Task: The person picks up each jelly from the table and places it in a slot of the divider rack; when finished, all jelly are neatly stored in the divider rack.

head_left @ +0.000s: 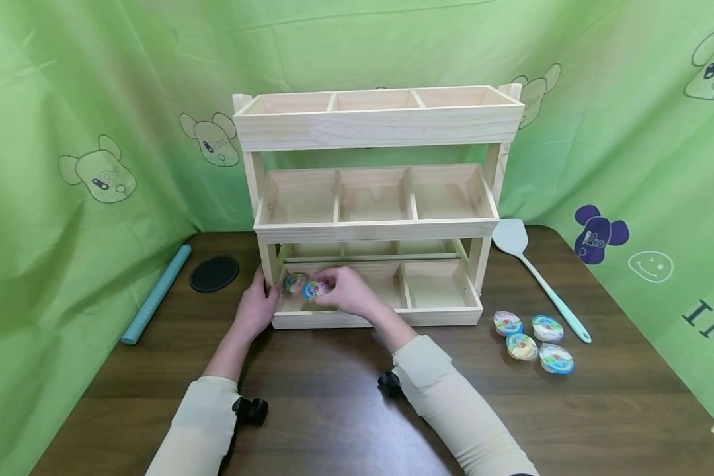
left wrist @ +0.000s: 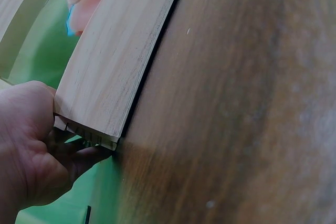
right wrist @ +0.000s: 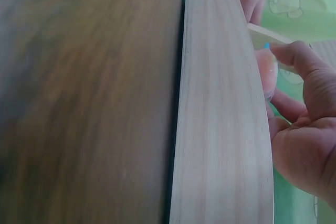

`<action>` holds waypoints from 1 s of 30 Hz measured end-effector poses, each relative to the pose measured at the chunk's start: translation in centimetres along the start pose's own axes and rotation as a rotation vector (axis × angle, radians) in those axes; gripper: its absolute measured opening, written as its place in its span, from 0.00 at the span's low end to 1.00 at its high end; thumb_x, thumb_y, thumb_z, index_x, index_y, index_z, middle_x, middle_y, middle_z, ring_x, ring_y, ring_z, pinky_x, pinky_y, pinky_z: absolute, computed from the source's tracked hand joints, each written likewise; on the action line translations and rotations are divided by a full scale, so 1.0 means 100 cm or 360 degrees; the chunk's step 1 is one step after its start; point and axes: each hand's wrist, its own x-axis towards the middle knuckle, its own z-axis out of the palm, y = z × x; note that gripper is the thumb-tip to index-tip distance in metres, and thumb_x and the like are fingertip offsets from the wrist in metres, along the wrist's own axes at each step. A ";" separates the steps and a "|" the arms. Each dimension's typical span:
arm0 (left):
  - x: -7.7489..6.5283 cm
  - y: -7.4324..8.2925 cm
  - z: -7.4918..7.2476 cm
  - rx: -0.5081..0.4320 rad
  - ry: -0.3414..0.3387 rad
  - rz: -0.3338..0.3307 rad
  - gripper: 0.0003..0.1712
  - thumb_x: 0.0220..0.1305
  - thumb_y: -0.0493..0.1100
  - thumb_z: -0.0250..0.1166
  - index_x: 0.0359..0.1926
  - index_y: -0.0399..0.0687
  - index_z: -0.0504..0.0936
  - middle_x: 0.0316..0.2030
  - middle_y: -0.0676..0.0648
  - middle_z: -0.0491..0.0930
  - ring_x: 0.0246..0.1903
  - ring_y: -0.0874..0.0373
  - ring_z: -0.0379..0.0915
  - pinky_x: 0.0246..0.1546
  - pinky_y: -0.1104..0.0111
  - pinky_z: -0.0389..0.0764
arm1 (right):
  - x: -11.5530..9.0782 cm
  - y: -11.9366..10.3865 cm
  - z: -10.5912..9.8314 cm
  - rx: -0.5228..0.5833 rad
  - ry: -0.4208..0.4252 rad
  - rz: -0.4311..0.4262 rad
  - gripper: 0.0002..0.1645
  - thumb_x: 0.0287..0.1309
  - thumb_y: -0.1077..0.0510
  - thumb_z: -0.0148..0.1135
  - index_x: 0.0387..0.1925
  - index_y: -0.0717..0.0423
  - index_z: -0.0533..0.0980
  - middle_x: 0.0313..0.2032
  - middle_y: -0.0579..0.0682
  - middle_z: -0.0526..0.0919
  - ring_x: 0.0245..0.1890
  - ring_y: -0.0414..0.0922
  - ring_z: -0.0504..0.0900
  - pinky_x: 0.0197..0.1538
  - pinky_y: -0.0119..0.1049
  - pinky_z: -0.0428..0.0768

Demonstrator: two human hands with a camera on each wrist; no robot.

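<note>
A pale wooden three-tier rack (head_left: 369, 130) with divided trays stands on the table. My right hand (head_left: 350, 292) pinches a small jelly cup (head_left: 315, 289) between thumb and fingers, inside the left compartment of the bottom tray (head_left: 393, 319). Just left of it in that compartment sits another jelly cup (head_left: 294, 282). At the bottom tray's left end, my left hand (head_left: 257, 305) grips the rack; in the left wrist view its fingers (left wrist: 86, 158) bend around the end of the tray, and the thumb is partly hidden. The right wrist view shows the pinched cup (right wrist: 268, 72) behind the front board.
Several jelly cups (head_left: 521, 346) lie grouped on the table at the right. Behind them is a pale blue spatula (head_left: 547, 287). Left of the rack are a black round disc (head_left: 214, 274) and a blue rod (head_left: 157, 294). Green cloth (head_left: 357, 39) hangs around the table.
</note>
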 end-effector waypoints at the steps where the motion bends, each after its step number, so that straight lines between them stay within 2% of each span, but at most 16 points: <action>1: 0.000 0.000 0.000 0.0004 0.0000 -0.0004 0.37 0.78 0.42 0.48 0.78 0.35 0.46 0.64 0.22 0.67 0.58 0.32 0.73 0.57 0.43 0.74 | 0.001 0.000 0.001 -0.0022 -0.0012 -0.0010 0.29 0.51 0.58 0.76 0.55 0.61 0.82 0.41 0.51 0.86 0.37 0.42 0.81 0.38 0.32 0.80; 6: 0.000 -0.001 0.001 0.0006 -0.0007 -0.0016 0.36 0.78 0.43 0.48 0.79 0.36 0.46 0.65 0.22 0.67 0.59 0.32 0.72 0.58 0.43 0.73 | 0.003 -0.002 0.004 -0.0116 -0.0050 -0.0056 0.28 0.49 0.56 0.76 0.53 0.62 0.82 0.40 0.49 0.86 0.35 0.40 0.81 0.39 0.31 0.79; 12: 0.001 0.000 0.000 -0.0005 -0.0005 -0.0012 0.36 0.78 0.43 0.49 0.78 0.36 0.47 0.65 0.23 0.67 0.59 0.32 0.71 0.59 0.43 0.72 | 0.007 -0.004 0.007 -0.0187 -0.0030 -0.0054 0.27 0.48 0.57 0.77 0.51 0.62 0.83 0.37 0.48 0.86 0.33 0.40 0.80 0.37 0.31 0.79; 20: 0.000 -0.001 -0.001 -0.0002 0.0005 -0.0008 0.36 0.78 0.43 0.49 0.78 0.36 0.47 0.65 0.23 0.67 0.60 0.31 0.71 0.60 0.43 0.71 | 0.012 -0.008 0.016 -0.0375 -0.0006 0.0015 0.28 0.46 0.57 0.79 0.51 0.62 0.84 0.36 0.48 0.86 0.31 0.40 0.79 0.37 0.31 0.78; 26: 0.001 -0.002 0.000 -0.0004 0.0006 0.0002 0.36 0.78 0.43 0.49 0.78 0.36 0.47 0.64 0.22 0.67 0.59 0.31 0.72 0.59 0.43 0.73 | 0.014 -0.012 0.020 -0.0417 0.0027 0.0088 0.28 0.45 0.58 0.79 0.51 0.61 0.84 0.35 0.48 0.86 0.30 0.41 0.79 0.34 0.31 0.77; 30: 0.001 -0.001 0.000 -0.0002 0.0013 0.0006 0.36 0.78 0.43 0.49 0.78 0.37 0.47 0.64 0.22 0.68 0.58 0.31 0.73 0.58 0.43 0.73 | 0.015 -0.014 0.020 -0.0464 0.0007 0.0082 0.26 0.45 0.59 0.79 0.50 0.60 0.85 0.33 0.48 0.86 0.29 0.41 0.79 0.33 0.31 0.77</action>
